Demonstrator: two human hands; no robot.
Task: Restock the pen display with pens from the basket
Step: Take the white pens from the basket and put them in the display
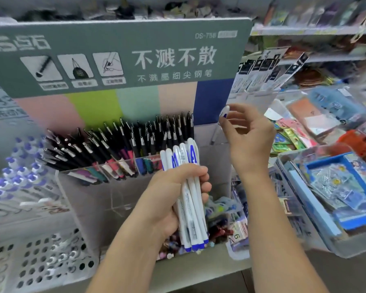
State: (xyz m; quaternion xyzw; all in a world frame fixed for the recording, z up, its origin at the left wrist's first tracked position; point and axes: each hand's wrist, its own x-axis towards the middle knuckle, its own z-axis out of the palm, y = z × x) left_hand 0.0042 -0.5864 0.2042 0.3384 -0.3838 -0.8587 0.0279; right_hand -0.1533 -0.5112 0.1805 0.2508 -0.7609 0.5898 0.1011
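My left hand (pixel 178 193) grips a bundle of several white pens with blue caps and tips (pixel 190 199), held upright in front of a clear display case. My right hand (pixel 247 136) is raised to the right of the bundle and pinches one white-and-blue pen (pixel 224 112) by its top end. At the far left, blurred, stands the pen display with matching white-and-blue pens (pixel 19 172). Behind the bundle a clear tiered holder carries many black pens (pixel 123 144). The white perforated basket (pixel 40 263) sits at the lower left.
A grey-green sign board (pixel 118 56) rises behind the black pens. On the right stand clear bins with packaged stationery (pixel 336 193) and hanging cards (pixel 262 72). A lower clear bin behind the bundle holds small coloured items (pixel 218 227). Shelves run along the top right.
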